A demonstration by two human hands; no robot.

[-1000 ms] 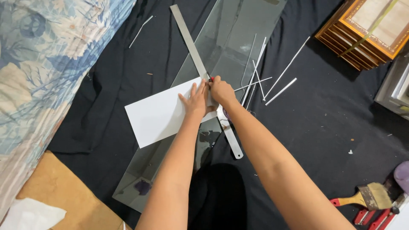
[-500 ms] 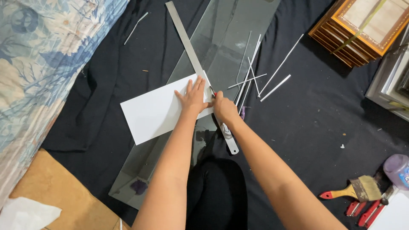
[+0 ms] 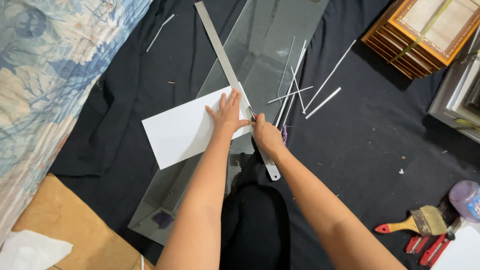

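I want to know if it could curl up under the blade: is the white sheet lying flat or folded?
Flat: the white sheet lies spread on the glass pane, pressed by the left hand.

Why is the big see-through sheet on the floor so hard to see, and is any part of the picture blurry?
In the head view the glass sheet is clear, so the black cloth shows through; only pale glare marks its top. The white paper looks bright. The left hand, right hand and metal ruler are sharp; the paintbrush at the edge looks a little softer.
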